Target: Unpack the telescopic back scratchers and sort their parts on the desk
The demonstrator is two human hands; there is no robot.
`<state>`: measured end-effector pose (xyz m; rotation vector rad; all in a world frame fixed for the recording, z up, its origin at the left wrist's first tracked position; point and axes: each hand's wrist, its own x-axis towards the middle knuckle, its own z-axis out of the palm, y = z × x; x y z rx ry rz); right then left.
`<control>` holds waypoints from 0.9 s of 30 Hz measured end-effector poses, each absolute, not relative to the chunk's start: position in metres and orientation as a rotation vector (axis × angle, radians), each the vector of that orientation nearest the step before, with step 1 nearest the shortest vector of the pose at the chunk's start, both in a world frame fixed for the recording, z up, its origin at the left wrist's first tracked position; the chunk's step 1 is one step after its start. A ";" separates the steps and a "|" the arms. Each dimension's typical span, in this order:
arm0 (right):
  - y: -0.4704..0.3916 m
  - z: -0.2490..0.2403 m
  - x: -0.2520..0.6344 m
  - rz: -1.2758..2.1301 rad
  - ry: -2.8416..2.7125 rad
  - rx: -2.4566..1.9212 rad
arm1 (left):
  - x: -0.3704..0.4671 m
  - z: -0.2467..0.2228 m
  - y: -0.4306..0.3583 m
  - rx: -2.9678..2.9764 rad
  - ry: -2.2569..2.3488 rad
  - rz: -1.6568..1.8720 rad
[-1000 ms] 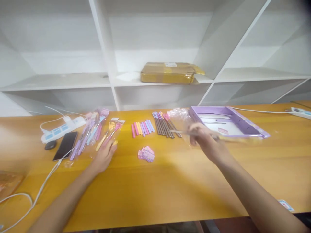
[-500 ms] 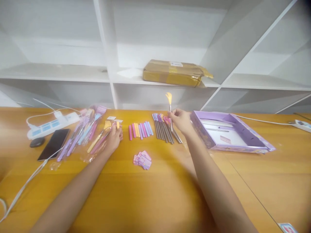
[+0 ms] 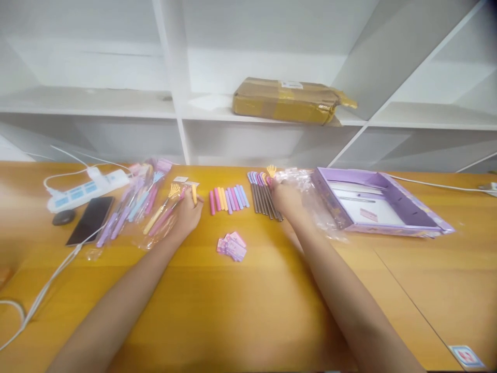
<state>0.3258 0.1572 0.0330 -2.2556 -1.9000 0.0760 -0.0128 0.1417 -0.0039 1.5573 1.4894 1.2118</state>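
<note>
My left hand (image 3: 189, 211) is closed around a yellow handle (image 3: 194, 195), whose end sticks up past the fingers. Beside it lie back scratchers with yellow and pink handles (image 3: 157, 215), in clear plastic. My right hand (image 3: 286, 199) is closed on a back scratcher with a yellow claw head (image 3: 271, 171); its rod is mostly hidden by the hand. Left of that hand, metal rods (image 3: 263, 199) with blue, purple and pink heads lie in a row. Between my hands is a row of pink, yellow, purple and blue handles (image 3: 230, 199), with a small pile of pink cards (image 3: 232, 245) nearer me.
A purple box (image 3: 404, 229) holding a rod and a card lies at right, beside crumpled clear plastic bags (image 3: 326, 215). At left are a power strip (image 3: 87, 191), phone (image 3: 90, 220), mouse (image 3: 63, 217) and more wrapped scratchers (image 3: 134, 207). A taped parcel (image 3: 287, 100) sits on the shelf.
My right hand has lowered the yellow-headed back scratcher from above the table to the right end of the rod row. My left hand still holds the yellow handle. The view has shifted slightly.
</note>
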 end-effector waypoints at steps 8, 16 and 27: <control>0.147 0.047 0.313 -0.049 -1.860 -2.277 | -0.012 -0.007 0.141 1.701 1.488 1.201; 0.140 0.062 0.302 -0.023 -1.797 -2.133 | -0.005 -0.008 0.143 1.703 1.544 1.180; 0.084 0.123 0.307 0.085 -1.671 -1.942 | -0.021 0.007 0.151 1.877 1.668 1.018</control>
